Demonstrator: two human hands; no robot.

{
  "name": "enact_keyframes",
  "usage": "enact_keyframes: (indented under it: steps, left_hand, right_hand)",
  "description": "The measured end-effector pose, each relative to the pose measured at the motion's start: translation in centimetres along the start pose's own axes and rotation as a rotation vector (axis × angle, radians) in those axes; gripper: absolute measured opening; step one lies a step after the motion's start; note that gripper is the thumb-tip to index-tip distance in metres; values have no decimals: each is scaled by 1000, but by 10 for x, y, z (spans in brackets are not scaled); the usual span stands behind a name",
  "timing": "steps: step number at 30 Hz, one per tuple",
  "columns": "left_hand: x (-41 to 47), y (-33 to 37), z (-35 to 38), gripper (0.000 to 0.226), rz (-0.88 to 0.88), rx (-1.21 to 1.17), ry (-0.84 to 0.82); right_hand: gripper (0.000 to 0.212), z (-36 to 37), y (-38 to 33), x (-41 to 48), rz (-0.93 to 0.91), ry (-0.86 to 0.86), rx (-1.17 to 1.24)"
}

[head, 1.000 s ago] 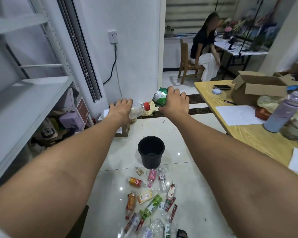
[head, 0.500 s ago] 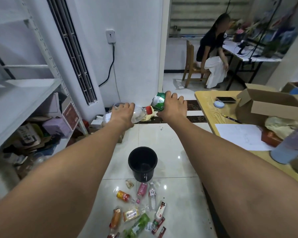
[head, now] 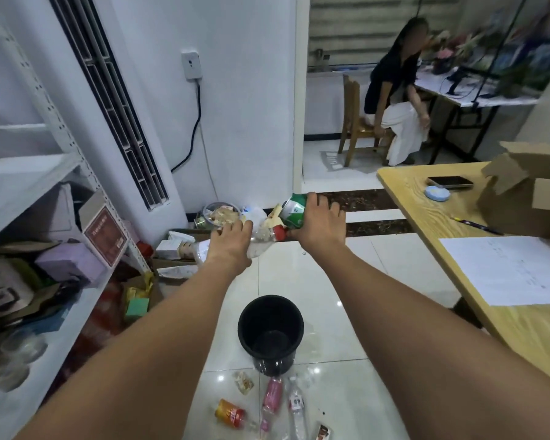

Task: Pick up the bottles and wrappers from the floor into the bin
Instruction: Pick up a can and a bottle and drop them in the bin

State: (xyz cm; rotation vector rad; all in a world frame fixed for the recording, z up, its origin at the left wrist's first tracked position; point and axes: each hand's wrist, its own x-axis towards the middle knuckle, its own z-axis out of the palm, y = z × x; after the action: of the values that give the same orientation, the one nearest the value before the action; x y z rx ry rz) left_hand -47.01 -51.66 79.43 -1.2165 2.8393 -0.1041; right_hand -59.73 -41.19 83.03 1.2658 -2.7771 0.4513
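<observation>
While the bin (head: 270,331) stands on the floor below, the left hand (head: 231,244) grips a clear bottle (head: 261,241); the right hand (head: 319,225) holds a green can (head: 292,211).

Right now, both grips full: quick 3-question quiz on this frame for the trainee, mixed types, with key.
1. True or false: the right grip holds nothing.
2. The cap on the clear bottle in the left grip is: A red, B blue, C white.
3. On the floor, which lies nearer the black bin: the pink bottle or the orange bottle?
Key: 1 false, it grips a green container. 2 A. 3 pink bottle.
</observation>
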Motion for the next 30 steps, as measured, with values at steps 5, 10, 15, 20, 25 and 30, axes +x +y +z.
enact_keyframes:
  steps: [5, 10, 15, 20, 25, 30]
  left_hand:
    - [23, -20, 110, 79, 1, -35, -13]
    - [37, -35, 231, 80, -1, -37, -24]
    - [51, -58, 346, 74, -31, -86, 53]
    - [61, -76, 444, 70, -97, -135, 160]
    - [65, -70, 493, 73, -68, -139, 225]
    - [60, -72, 535, 75, -112, -112, 175]
  right_hand:
    - [75, 120, 1, 4, 11, 20, 6]
    - [75, 256, 14, -11, 31, -18, 8]
    - [82, 380, 26, -19, 41, -57, 45]
    - [79, 486, 47, -23, -19, -125, -5]
    - [79, 562, 51, -33, -72, -190, -35]
    - [103, 611, 56, -41, -131, -272, -74]
